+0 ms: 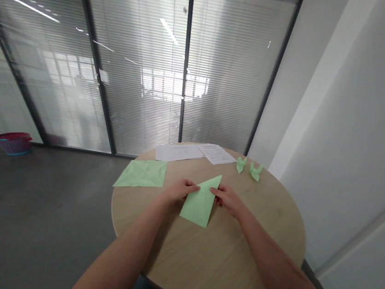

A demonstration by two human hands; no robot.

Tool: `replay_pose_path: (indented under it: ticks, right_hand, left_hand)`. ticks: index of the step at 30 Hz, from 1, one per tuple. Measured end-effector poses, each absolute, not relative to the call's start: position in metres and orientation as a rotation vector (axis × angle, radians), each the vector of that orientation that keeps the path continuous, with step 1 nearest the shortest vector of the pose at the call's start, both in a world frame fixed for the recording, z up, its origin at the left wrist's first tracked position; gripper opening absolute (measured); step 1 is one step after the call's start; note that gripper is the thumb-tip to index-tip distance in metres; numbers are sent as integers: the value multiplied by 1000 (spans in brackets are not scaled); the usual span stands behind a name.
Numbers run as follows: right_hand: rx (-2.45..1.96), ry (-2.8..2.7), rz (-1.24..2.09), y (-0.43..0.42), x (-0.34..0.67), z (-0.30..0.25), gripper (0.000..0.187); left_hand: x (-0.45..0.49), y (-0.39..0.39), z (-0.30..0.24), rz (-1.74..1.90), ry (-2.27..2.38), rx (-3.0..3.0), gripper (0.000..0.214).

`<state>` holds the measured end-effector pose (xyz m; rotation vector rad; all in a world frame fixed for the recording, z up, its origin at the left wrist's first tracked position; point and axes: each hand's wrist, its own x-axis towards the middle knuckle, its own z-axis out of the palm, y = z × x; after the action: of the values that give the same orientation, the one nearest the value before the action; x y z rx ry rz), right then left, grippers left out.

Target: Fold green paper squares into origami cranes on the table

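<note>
Between my hands is a folded sheet of light green paper (199, 205), one corner pointing up and to the right. My left hand (182, 189) pinches its left edge, thumb on top and fingers beneath. At the right edge, my right hand (226, 198) grips it the same way, with its fingers partly hidden behind the paper. A creased green sheet (145, 174) lies flat to the left of my left hand. Beyond my right hand stand two small folded green paper figures, one (240, 165) left of the other (255, 172).
The round wooden table (228, 260) holds everything. At its far edge lie white paper sheets (179, 153) and a printed page (215, 154). Glass partitions with blinds (141, 101) stand behind it, a white wall (352, 149) to the right. A red and blue basket (13, 143) sits on the floor.
</note>
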<state>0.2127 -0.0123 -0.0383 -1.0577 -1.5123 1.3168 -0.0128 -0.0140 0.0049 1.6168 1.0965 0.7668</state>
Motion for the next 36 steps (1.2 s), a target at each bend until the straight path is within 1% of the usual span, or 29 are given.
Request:
replay_pose_path:
  ticks: [4,8,15,18,24,29,36]
  right_hand:
    - [-1034,-1621,1295,-15,213,-37,37]
    - [-985,-1663,1305,-17,211,-37,37]
    - [-1043,-1732,1275,-17,211,-37,38]
    - [-1048,-1684,1264,-20,209,-32,41]
    - [-1032,-1453,1288,-22,203,-27,41]
    - [-1062,-1503,1193,-17,203,-32,39]
    - [-985,-1266,1258,-19,205,-22,39]
  left_hand:
    - [-10,-14,2,740,1072,1690,51]
    - [-8,-12,-3,758,1161,1713,48]
    - [-7,-10,-4,748,1200,1756,50]
    - [-7,-11,-2,747,1189,1766,52]
    - [-2,-15,-2,746,1180,1837,51]
    - [1,-14,-6,700,1114,1918,45]
    - [1,-19,-1,630,1033,1848,42]
